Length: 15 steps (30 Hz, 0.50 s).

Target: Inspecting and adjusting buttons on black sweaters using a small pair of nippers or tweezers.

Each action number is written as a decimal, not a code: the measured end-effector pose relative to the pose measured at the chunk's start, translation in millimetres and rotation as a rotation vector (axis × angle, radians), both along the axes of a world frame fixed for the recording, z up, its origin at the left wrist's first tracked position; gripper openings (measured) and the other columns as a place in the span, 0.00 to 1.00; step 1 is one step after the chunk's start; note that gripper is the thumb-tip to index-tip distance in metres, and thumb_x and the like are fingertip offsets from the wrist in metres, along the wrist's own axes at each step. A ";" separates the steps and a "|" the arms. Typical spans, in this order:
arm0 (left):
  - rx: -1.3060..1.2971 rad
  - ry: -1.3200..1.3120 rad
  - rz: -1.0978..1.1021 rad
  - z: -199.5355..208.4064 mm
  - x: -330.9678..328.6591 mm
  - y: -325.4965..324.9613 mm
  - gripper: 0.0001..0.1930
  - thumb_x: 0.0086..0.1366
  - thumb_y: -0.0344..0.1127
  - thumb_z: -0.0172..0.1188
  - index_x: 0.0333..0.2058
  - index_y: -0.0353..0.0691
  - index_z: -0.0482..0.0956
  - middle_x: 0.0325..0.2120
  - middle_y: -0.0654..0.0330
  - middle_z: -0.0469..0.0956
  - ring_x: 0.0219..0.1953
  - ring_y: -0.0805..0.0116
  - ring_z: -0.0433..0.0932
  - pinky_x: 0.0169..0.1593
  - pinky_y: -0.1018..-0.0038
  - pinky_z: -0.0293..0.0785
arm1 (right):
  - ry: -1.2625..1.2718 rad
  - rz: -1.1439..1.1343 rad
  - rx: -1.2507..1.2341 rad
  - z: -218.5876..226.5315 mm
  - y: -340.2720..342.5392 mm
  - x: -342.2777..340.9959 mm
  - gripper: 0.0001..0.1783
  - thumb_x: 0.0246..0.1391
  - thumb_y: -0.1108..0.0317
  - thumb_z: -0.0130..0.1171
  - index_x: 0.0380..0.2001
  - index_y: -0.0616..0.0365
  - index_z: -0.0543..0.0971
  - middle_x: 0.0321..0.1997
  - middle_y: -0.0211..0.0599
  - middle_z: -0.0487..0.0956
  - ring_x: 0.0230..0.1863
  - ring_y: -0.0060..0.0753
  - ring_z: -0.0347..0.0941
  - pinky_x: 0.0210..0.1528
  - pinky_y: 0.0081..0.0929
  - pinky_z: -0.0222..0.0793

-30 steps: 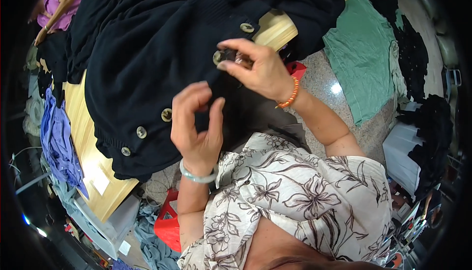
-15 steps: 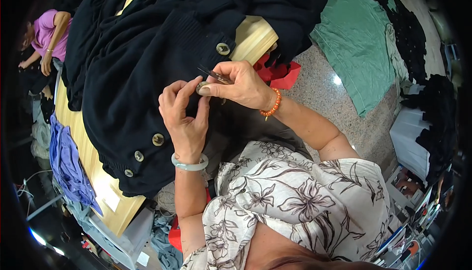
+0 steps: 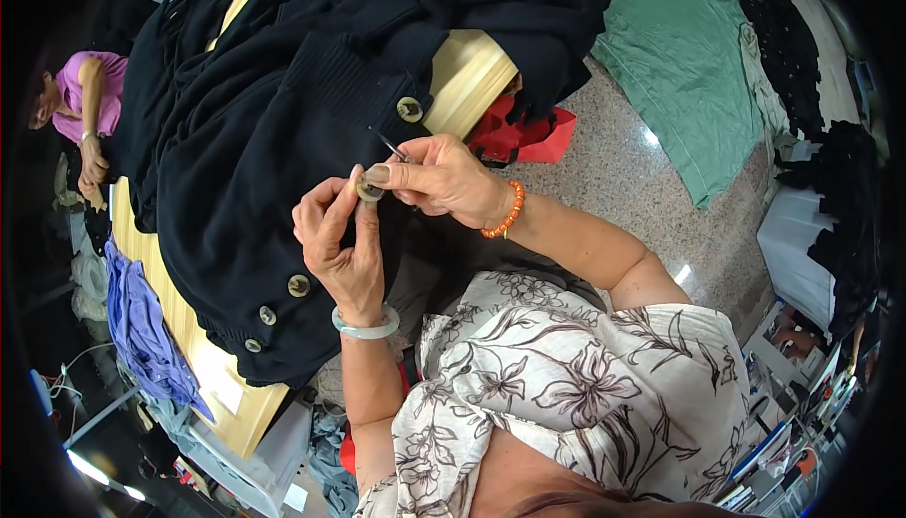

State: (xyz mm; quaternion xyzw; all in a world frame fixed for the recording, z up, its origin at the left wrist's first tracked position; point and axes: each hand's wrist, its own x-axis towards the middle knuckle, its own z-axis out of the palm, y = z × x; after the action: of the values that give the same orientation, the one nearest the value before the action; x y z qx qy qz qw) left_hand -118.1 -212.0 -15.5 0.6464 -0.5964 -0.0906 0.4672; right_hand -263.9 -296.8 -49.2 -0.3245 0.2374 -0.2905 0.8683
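A round brown-and-cream button (image 3: 369, 192) sits right at the meeting of both hands, in front of the black knitted garment (image 3: 241, 164) spread over the pale wood-grain worktop (image 3: 469, 79). The left hand (image 3: 338, 240) pinches it from the left and below, the forefinger's tip at its left edge and the thumb under it; the right hand (image 3: 442, 178) comes from the right, its thumb laid on the button's upper edge, so neither hand is nearer. Being a disc, the button has no long axis; its face is turned up toward the viewer. The right hand also grips a slim dark pointed tool (image 3: 385, 142), whose length runs up and to the left, its tip just above the button and apart from it. How the fingers close on the tool's other end is hidden, and whether the button is fastened to the cloth I cannot tell. A matching button (image 3: 409, 108) lies farther up, near the worktop's corner, and a row of three buttons (image 3: 267, 315) runs down to the lower left. One second ago the left hand stood apart with a gap between thumb and fingers; now it is closed on the button's edge.
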 end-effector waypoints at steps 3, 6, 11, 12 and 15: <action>-0.008 -0.090 -0.012 -4.8 0.9 2.6 0.11 0.61 0.21 0.68 0.43 0.34 0.86 0.40 0.60 0.77 0.42 0.70 0.75 0.47 0.77 0.72 | 0.017 -0.033 -0.011 1.3 3.2 2.6 0.14 0.62 0.60 0.66 0.29 0.58 0.80 0.21 0.25 0.75 0.16 0.08 0.61 0.15 0.10 0.51; -0.161 0.025 -0.001 -13.4 -1.2 3.7 0.08 0.61 0.20 0.68 0.40 0.33 0.85 0.41 0.58 0.76 0.41 0.68 0.77 0.45 0.76 0.73 | 0.091 -0.091 -0.123 1.7 7.4 4.5 0.15 0.62 0.59 0.66 0.26 0.58 0.80 0.19 0.24 0.75 0.16 0.08 0.62 0.15 0.10 0.52; -0.162 0.044 -0.007 -12.1 -3.7 4.8 0.07 0.61 0.20 0.68 0.39 0.33 0.84 0.41 0.58 0.77 0.41 0.68 0.77 0.46 0.76 0.74 | 0.110 -0.126 -0.259 -1.2 10.2 1.2 0.15 0.64 0.59 0.65 0.27 0.58 0.81 0.18 0.23 0.76 0.16 0.07 0.62 0.16 0.10 0.52; -0.158 0.046 -0.009 -11.8 -2.7 6.1 0.07 0.61 0.20 0.67 0.39 0.32 0.84 0.41 0.57 0.77 0.41 0.68 0.78 0.46 0.76 0.74 | 0.134 -0.105 -0.239 2.8 9.9 -1.3 0.17 0.63 0.59 0.66 0.25 0.59 0.81 0.19 0.23 0.76 0.19 0.08 0.64 0.20 0.11 0.56; -0.164 0.077 0.052 -11.5 -6.9 4.4 0.09 0.55 0.21 0.70 0.36 0.37 0.86 0.38 0.59 0.82 0.41 0.67 0.77 0.46 0.74 0.71 | 0.152 -0.085 -0.231 7.6 8.4 -6.0 0.14 0.63 0.60 0.66 0.29 0.60 0.82 0.20 0.22 0.76 0.19 0.07 0.64 0.21 0.11 0.56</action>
State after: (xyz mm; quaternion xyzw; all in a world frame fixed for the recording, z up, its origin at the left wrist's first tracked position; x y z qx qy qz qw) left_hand -125.0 -207.6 -27.0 0.6173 -0.5664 -0.0540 0.5433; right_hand -269.9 -288.4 -41.6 -0.4331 0.2808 -0.3270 0.7916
